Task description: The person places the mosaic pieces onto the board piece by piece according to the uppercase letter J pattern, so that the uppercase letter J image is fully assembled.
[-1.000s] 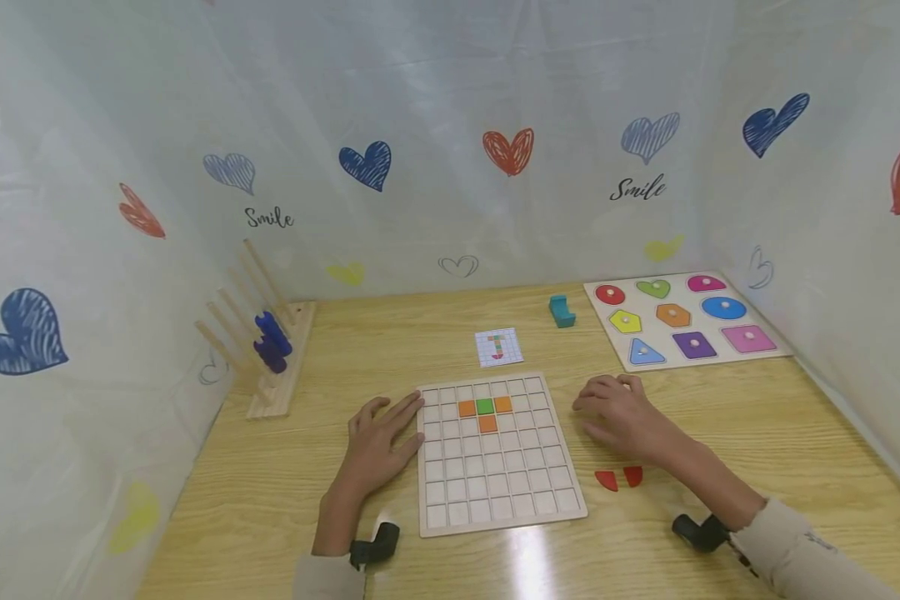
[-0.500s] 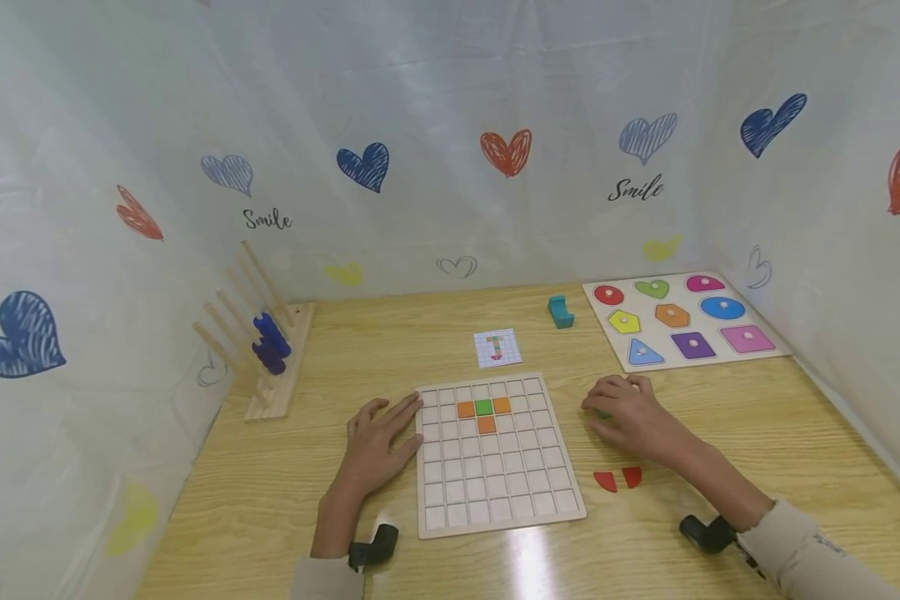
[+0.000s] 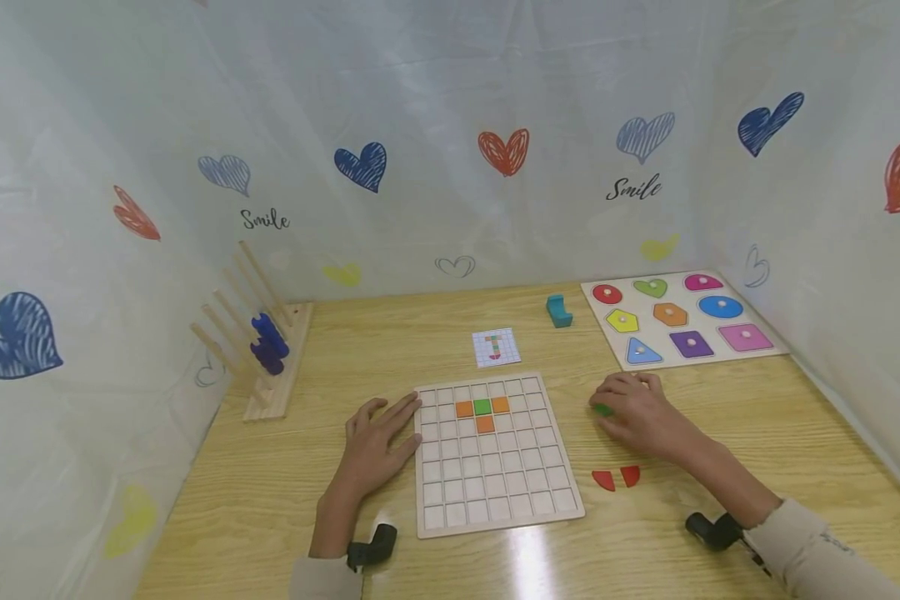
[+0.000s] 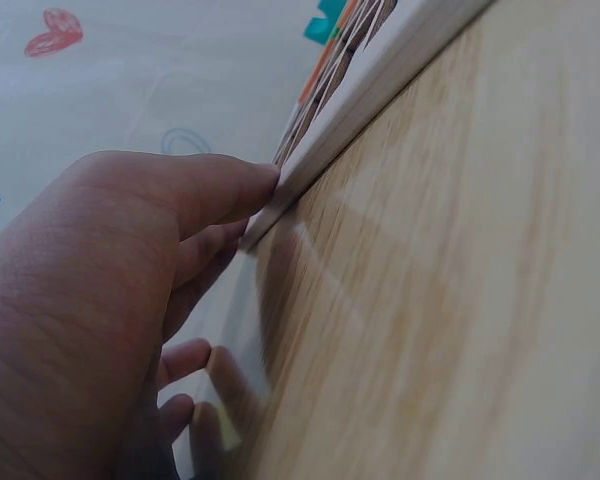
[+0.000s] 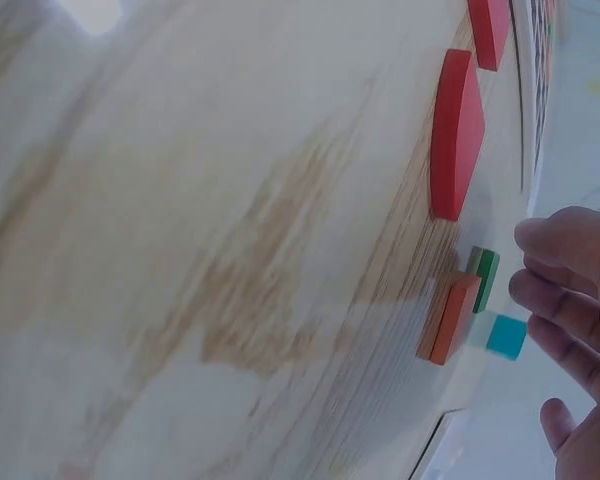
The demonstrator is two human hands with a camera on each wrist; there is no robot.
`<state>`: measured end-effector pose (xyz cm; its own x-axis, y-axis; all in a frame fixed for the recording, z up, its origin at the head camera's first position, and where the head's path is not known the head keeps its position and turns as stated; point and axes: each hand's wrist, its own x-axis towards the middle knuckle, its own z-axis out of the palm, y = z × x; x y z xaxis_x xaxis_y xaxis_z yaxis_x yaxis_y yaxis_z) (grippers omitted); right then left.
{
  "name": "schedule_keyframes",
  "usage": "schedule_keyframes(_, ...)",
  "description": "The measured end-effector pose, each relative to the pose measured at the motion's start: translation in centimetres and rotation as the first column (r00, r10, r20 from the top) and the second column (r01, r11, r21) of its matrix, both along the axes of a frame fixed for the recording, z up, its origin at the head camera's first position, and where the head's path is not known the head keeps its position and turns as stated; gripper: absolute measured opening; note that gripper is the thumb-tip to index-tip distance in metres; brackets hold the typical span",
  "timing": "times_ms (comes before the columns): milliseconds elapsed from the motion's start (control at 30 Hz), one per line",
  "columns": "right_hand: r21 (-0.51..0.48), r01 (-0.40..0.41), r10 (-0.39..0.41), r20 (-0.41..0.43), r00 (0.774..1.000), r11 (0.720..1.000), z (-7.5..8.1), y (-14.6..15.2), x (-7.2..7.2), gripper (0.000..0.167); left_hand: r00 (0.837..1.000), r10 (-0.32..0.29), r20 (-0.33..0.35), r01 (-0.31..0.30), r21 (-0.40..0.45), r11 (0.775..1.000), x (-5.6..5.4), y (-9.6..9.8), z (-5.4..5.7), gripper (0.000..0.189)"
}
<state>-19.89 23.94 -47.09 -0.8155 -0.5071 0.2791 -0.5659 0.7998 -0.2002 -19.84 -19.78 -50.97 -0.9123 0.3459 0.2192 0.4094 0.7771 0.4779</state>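
My left hand [image 3: 375, 446] rests on the table, its fingertips touching the left edge of a wooden grid board [image 3: 495, 483]. In the left wrist view, the thumb [image 4: 220, 185] presses the board's side. Set in the grid are a green square tile [image 3: 482, 407] and several orange tiles [image 3: 465, 409]. To the right of the board, my right hand [image 3: 641, 417] hovers with loosely bent fingers. Below its fingers lie a green tile [image 5: 487, 280] and an orange tile [image 5: 457, 318]; a gap shows between fingertips and tiles. Two red quarter-circle pieces [image 3: 603, 480] lie nearer me.
A pattern card [image 3: 497, 347] lies behind the board. A teal block [image 3: 558, 311] stands farther back, beside a shape puzzle board [image 3: 686, 321] with knobbed pieces. On the left is a peg stand [image 3: 288, 375] with blue pieces. A heart-printed curtain encloses the table.
My right hand has shifted slightly to the right, bringing the green tile under it into sight. My left hand stays at the board's edge.
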Motion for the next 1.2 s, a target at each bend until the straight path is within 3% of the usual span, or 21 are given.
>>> schedule_keyframes(500, 0.026, 0.031, -0.032, 0.055, 0.998, 0.999, -0.24, 0.79, -0.42, 0.023, 1.000, 0.008, 0.006, -0.008, 0.009, 1.000, 0.02, -0.03, -0.09, 0.056)
schedule_keyframes(1200, 0.007, 0.012, -0.012, 0.020, 1.000, 1.000, -0.37, 0.51, -0.64, 0.018, 1.000, 0.005, 0.011, -0.005, 0.012, 1.000, 0.06, 0.02, 0.08, 0.055)
